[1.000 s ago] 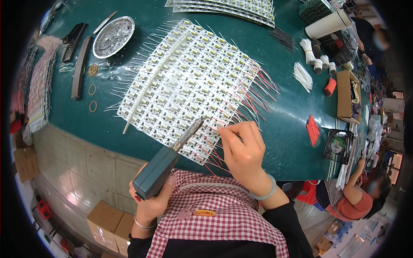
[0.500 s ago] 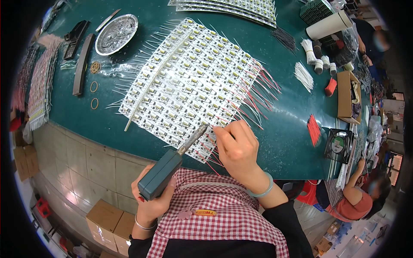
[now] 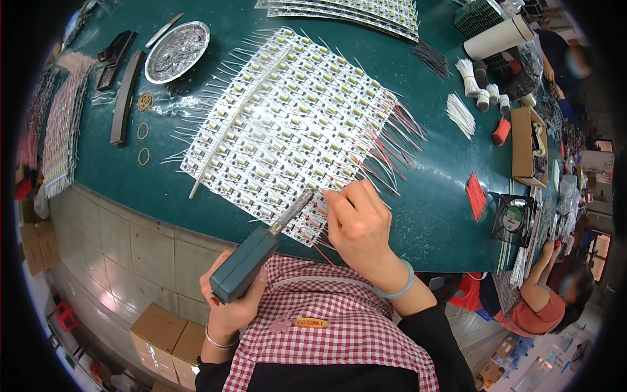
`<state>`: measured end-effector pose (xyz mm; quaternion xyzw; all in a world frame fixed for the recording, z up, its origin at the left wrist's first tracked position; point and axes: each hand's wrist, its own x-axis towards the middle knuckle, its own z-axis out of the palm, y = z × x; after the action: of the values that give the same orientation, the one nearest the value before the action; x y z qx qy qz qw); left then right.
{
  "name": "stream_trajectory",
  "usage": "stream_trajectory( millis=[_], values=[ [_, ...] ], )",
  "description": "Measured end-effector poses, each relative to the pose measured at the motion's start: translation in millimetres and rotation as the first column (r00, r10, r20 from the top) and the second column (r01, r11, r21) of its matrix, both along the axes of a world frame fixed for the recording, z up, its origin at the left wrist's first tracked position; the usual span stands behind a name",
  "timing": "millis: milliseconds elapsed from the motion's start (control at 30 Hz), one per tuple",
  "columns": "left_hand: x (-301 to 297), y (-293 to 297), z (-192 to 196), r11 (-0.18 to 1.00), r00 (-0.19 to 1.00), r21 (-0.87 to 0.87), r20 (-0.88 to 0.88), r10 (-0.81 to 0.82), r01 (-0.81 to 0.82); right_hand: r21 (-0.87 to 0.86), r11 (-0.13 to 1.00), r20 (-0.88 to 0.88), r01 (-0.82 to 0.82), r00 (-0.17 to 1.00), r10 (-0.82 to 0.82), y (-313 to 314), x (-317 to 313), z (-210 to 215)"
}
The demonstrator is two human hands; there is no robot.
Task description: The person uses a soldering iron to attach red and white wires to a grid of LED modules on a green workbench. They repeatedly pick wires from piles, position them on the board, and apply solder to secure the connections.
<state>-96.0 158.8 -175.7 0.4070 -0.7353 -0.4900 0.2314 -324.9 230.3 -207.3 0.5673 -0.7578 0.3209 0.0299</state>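
Note:
My left hand is closed around the dark green body of a soldering iron. Its metal barrel slants up and right, the tip touching or just over the lower right part of a white sheet of LED circuit boards. Beside that tip, my right hand pinches what looks like a thin wire, mostly hidden by the fingers. Red and white wires stick out along the sheet's right edge, and pale wires along its left. A pale narrow stick lies across the boards.
A silver foil bowl, a dark bar and rubber bands lie left on the green table. Rightward are white wire bundles, red wires, a fan and a cardboard box. Two co-workers sit at the right.
My hands and the soldering iron stay almost in place, with only a tiny shift of the right hand. At the lower right, a co-worker's hands have moved slightly.

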Motion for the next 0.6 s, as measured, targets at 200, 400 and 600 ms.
stream_trajectory(
  millis=[200, 400, 600],
  values=[
    [14.8, 10.3, -9.7, 0.964, 0.983, 0.2, -0.012, 0.184, -0.178, 0.0, 1.0, -0.012, 0.0, 1.0, 0.0, -1.5, 1.5, 1.2],
    [12.4, 14.5, -11.7, 0.945, 0.967, 0.229, -0.048, 0.252, -0.235, 0.024, 1.0, -0.015, 0.004, 1.0, -0.003, 2.1, -1.9, 2.8],
    [16.0, 13.1, -39.0, 0.934, 0.933, 0.212, -0.154, 0.324, -0.289, -0.056, 0.998, 0.108, 0.013, 0.994, -0.007, 15.0, -45.1, 41.8]
  ],
)
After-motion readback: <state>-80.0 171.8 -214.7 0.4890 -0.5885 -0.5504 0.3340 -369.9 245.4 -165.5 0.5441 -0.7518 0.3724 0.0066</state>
